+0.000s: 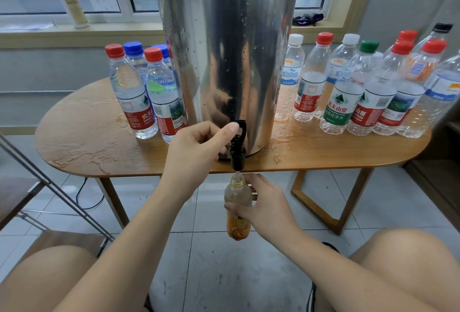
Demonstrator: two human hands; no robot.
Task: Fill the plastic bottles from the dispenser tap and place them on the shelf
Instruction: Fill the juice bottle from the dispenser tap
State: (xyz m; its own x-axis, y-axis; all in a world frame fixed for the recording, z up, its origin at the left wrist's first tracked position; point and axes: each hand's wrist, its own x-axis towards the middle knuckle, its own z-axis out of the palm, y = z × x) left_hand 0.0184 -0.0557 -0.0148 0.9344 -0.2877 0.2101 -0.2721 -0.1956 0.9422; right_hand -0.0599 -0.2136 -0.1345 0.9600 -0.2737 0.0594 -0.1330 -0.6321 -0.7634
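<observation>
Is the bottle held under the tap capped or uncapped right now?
Uncapped: the bottle in the right hand shows a bare, open neck just below the tap, with no cap on it.

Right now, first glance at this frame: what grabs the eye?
The big steel dispenser fills the centre of the wet wooden table. At its base, the left hand pinches the black tap lever while the right hand holds an uncapped bottle under the spout. Capped bottles crowd the table on both sides.
</observation>
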